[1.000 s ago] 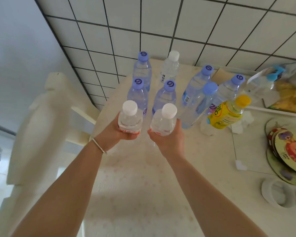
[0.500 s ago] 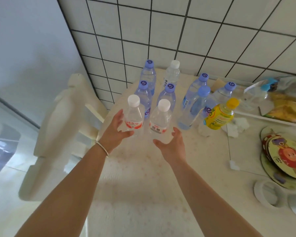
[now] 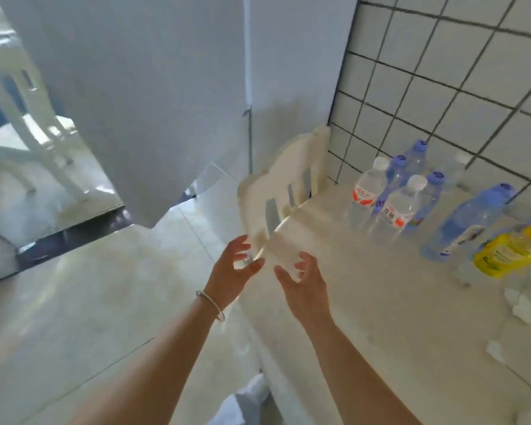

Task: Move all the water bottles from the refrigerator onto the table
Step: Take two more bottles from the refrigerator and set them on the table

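Two clear water bottles with white caps, one (image 3: 365,191) beside the other (image 3: 396,207), stand upright on the cream table (image 3: 365,302) near its far left corner. Behind and right of them stand several blue-capped water bottles (image 3: 469,222) against the tiled wall. My left hand (image 3: 232,271) and my right hand (image 3: 304,280) hover over the table's left edge, both empty with fingers spread, well apart from the bottles. A bracelet circles my left wrist. No refrigerator interior shows.
A yellow-labelled drink bottle (image 3: 506,250) leans at the right with crumpled tissue (image 3: 524,305) near it. A white plastic chair (image 3: 288,185) stands against the table's far left end. A grey-white panel (image 3: 154,96) rises on the left over a tiled floor (image 3: 74,317).
Both hands let go of the two white-capped bottles, which stay standing on the table, and drew back open. The view has swung left, away from the table.
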Demonstrator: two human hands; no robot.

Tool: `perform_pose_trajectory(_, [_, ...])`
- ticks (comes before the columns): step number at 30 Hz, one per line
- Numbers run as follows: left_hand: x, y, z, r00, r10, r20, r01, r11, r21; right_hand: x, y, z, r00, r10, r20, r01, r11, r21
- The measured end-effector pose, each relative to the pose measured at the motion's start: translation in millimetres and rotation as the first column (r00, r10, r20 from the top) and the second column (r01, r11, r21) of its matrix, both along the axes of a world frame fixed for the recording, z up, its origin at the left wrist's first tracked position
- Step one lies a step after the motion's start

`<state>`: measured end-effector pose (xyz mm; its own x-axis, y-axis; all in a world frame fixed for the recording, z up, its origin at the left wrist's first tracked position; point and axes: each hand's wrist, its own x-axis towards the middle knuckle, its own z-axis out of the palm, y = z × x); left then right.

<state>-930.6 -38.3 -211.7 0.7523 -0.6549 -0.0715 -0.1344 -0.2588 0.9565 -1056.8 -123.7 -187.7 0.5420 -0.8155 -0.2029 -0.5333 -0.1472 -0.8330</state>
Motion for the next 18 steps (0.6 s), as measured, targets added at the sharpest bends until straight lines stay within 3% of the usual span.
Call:
perform_pose_trajectory(4, [-7.4,130.9,-4.1,0.98,0.2,-0.021,-0.195,0.971,0.141,1.2,98.1,5.1,0.96,0.28,-0.019,-0.28,0.96,0.014])
perform_pose_trajectory(11, [5.3,294.7,22.9,0.846,0.533,0.019,-0.533,0.844,0.062,54.9,231.0,22.3,0.804,0.593,-0.032,-0.594,0.804,-0.026])
perform_pose_trajectory(18, [46.8,441.3,22.5,0.735,0.678,0.0,-0.678,0.734,0.034,140.6,352.5,16.1,0.723,0.69,0.008,-0.689,0.722,-0.06])
